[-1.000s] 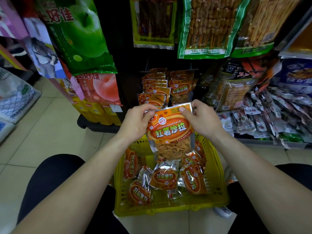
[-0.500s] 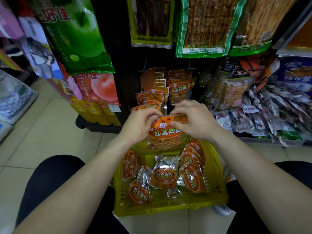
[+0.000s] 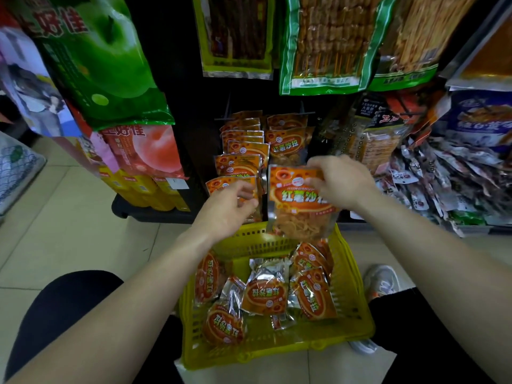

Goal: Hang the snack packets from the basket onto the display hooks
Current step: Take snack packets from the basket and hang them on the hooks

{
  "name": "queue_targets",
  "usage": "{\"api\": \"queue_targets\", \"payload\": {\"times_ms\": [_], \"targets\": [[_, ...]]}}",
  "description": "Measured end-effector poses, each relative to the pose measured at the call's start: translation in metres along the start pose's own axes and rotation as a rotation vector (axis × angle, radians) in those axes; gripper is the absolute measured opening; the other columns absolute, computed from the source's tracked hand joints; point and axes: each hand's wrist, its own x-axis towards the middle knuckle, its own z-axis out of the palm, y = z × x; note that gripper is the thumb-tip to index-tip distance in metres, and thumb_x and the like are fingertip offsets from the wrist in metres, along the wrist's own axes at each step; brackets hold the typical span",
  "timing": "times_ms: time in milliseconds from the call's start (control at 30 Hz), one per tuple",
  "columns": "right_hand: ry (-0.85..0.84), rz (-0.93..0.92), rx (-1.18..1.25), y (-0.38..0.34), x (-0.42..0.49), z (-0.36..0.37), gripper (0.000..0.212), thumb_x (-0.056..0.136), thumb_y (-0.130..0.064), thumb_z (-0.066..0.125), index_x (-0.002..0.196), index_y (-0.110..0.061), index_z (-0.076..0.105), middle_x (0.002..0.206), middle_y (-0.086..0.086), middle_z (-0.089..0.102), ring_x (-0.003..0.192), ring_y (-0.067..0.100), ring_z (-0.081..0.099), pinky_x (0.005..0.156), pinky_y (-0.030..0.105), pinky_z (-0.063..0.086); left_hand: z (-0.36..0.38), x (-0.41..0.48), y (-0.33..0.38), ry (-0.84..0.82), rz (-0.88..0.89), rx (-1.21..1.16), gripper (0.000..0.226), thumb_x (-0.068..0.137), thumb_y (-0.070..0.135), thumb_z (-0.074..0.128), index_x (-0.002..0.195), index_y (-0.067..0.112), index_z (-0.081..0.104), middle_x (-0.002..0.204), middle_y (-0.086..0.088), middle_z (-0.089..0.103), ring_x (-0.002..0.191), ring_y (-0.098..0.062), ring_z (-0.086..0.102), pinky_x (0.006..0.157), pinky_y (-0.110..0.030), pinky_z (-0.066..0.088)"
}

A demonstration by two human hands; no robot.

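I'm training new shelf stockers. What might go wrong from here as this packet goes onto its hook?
1. Only the right hand pinches the held packet by its top; the left hand is off it, so it may swing and miss the hook, hidden behind it.
2. If it slips, it likely falls into the yellow basket or beside it.
3. The left hand, close to the crowded left row of hung packets, might knock one loose.

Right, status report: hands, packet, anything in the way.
Right hand grips orange packet by top; left hand free, loosely curled. Packet up before hung rows, not visibly hooked. Nothing in between.
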Motion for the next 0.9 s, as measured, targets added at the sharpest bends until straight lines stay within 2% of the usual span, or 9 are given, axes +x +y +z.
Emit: {"api": "queue_targets", "payload": {"times_ms": [133, 233, 367, 467, 567, 767, 900], "targets": [[0.035, 0.038, -0.054, 0.027, 0.039, 0.007, 0.023, 0.096, -0.041, 0.059, 0.117, -0.032, 0.062, 0.109, 0.005, 0.070, 0.104, 0.034, 0.063, 0.070, 0.036, 0.037, 0.020, 0.025, -0.006, -0.100, -0.056, 0.035, 0.034, 0.098, 0.033, 0.059, 0.131, 0.027, 0.056, 0.121, 0.009, 0.065, 0.100, -0.007, 0.064, 0.087, -0.035, 0.056], [0.027, 0.066, -0.105, 0.048, 0.077, 0.034, 0.028, 0.096, -0.039, 0.058, 0.122, -0.030, 0.060, 0.114, 0.007, 0.069, 0.106, 0.034, 0.062, 0.073, 0.037, 0.036, 0.050, 0.056, -0.011, -0.146, -0.070, 0.047, 0.033, 0.098, 0.030, 0.060, 0.131, 0.025, 0.057, 0.123, 0.005, 0.066, 0.105, -0.013, 0.064, 0.092, -0.038, 0.054], [-0.006, 0.141, -0.108, 0.073, 0.125, 0.082, 0.031, 0.095, -0.039, 0.058, 0.125, -0.031, 0.058, 0.112, 0.006, 0.068, 0.104, 0.032, 0.063, 0.089, 0.044, 0.045, 0.103, 0.104, -0.026, -0.201, -0.094, 0.044, 0.037, 0.098, 0.031, 0.059, 0.134, 0.025, 0.055, 0.130, 0.001, 0.063, 0.108, -0.016, 0.064, 0.093, -0.039, 0.055], [-0.079, 0.172, -0.072, 0.091, 0.155, 0.114, 0.031, 0.094, -0.042, 0.059, 0.124, -0.033, 0.058, 0.113, 0.004, 0.068, 0.108, 0.030, 0.061, 0.103, 0.048, 0.037, 0.137, 0.140, -0.043, -0.206, -0.139, 0.107, 0.045, 0.097, 0.035, 0.059, 0.140, 0.029, 0.049, 0.140, 0.002, 0.056, 0.122, -0.019, 0.057, 0.102, -0.039, 0.049], [-0.093, 0.152, -0.012, 0.106, 0.187, 0.141, 0.029, 0.093, -0.044, 0.060, 0.120, -0.034, 0.060, 0.117, 0.003, 0.066, 0.113, 0.029, 0.058, 0.106, 0.048, 0.032, 0.167, 0.180, -0.063, -0.191, -0.192, 0.130, 0.053, 0.097, 0.034, 0.058, 0.147, 0.034, 0.040, 0.150, 0.002, 0.046, 0.133, -0.021, 0.049, 0.109, -0.036, 0.042], [-0.036, 0.129, 0.059, 0.113, 0.236, 0.161, 0.021, 0.093, -0.039, 0.064, 0.114, -0.035, 0.061, 0.119, 0.003, 0.066, 0.117, 0.029, 0.056, 0.109, 0.048, 0.033, 0.201, 0.237, -0.086, -0.188, -0.238, 0.174, 0.063, 0.098, 0.029, 0.054, 0.153, 0.039, 0.025, 0.155, -0.001, 0.036, 0.136, -0.027, 0.043, 0.107, -0.040, 0.042], [0.040, 0.132, 0.023, 0.119, 0.256, 0.161, 0.018, 0.092, -0.038, 0.065, 0.109, -0.037, 0.060, 0.116, 0.002, 0.066, 0.118, 0.027, 0.056, 0.111, 0.050, 0.026, 0.212, 0.261, -0.089, -0.119, -0.214, 0.190, 0.071, 0.097, 0.028, 0.056, 0.155, 0.040, 0.016, 0.158, -0.001, 0.031, 0.139, -0.028, 0.040, 0.106, -0.043, 0.041]]}}
